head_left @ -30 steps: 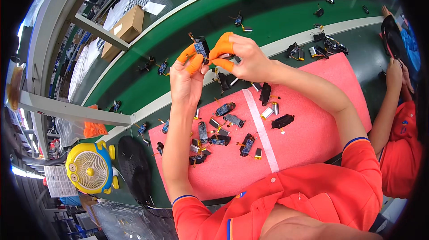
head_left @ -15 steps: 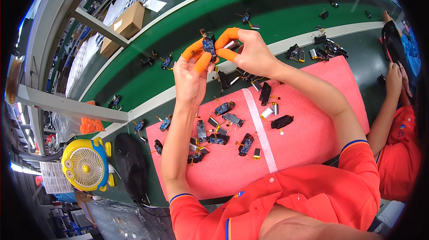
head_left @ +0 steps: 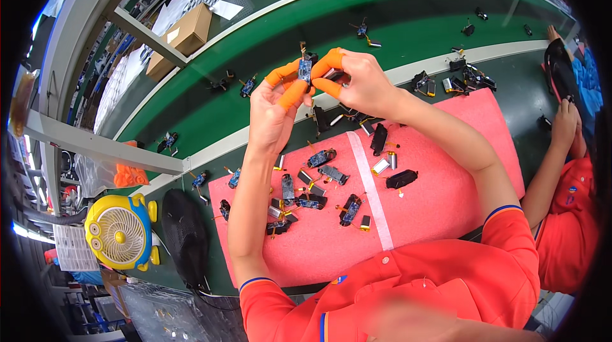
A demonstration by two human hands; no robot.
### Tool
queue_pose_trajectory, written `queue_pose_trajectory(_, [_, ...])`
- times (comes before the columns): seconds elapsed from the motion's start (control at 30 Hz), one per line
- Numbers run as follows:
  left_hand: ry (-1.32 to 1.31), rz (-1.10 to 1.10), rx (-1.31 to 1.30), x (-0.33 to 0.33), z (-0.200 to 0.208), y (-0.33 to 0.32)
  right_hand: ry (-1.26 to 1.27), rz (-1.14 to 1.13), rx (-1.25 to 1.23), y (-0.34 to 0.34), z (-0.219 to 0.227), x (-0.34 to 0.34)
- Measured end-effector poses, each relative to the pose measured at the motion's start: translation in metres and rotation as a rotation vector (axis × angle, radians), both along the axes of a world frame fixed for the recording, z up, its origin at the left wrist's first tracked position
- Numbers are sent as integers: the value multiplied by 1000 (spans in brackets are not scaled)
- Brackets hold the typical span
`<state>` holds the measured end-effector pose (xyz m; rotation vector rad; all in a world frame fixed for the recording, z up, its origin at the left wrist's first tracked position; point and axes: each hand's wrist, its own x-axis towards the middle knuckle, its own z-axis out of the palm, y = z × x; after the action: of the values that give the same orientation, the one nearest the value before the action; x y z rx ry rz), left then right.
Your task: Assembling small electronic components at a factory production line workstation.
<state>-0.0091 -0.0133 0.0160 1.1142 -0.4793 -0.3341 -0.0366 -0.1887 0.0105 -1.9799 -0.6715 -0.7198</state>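
Above the far edge of the pink foam mat, a small blue circuit board [head_left: 305, 70] with black parts stands nearly upright between my hands. My left hand [head_left: 275, 109] is closed on it, pinching it from the left. Orange finger cots cover thumb and fingertips on both hands. My right hand [head_left: 366, 84] is also closed, its fingertips at the board's right edge. Within the curl of its fingers shows a dark and silvery piece [head_left: 336, 76], mostly hidden. Several boards in black housings [head_left: 350, 209] and silver battery cells [head_left: 380, 167] lie on the pink foam mat [head_left: 446, 195].
Beyond the mat, a green belt [head_left: 395, 36] carries scattered assemblies. More pile up at the mat's far right corner [head_left: 468, 77]. On the left are a yellow fan [head_left: 120, 233], a black shoe-like object [head_left: 183, 237] and a grey metal frame [head_left: 102, 144]. A co-worker's arm [head_left: 551, 151] is at right.
Both hands have shifted very slightly with the board, which is turned a little more edge-on. The whole view has also moved slightly. Things on the mat lie as before.
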Motion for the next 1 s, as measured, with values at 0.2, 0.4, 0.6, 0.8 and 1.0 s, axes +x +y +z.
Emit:
queue_pose_trajectory(0.2, [-276,315,401,4,-5,0,-41,3,-69,-2,-13,7])
queue_pose_trajectory(0.4, [-749,630,672,0,-20,-10,-466,-228,-499,-3,-24,7])
queue_pose_trajectory(0.6, [-422,284,345,5,-22,-9,-555,-5,-349,-11,-32,18])
queue_pose_trajectory(0.8, [-370,195,228,2,-23,-8,-453,36,-334,-14,-28,19])
queue_pose_trajectory(1.0, [-560,184,294,-6,-15,-11,-401,83,-228,-11,-20,18])
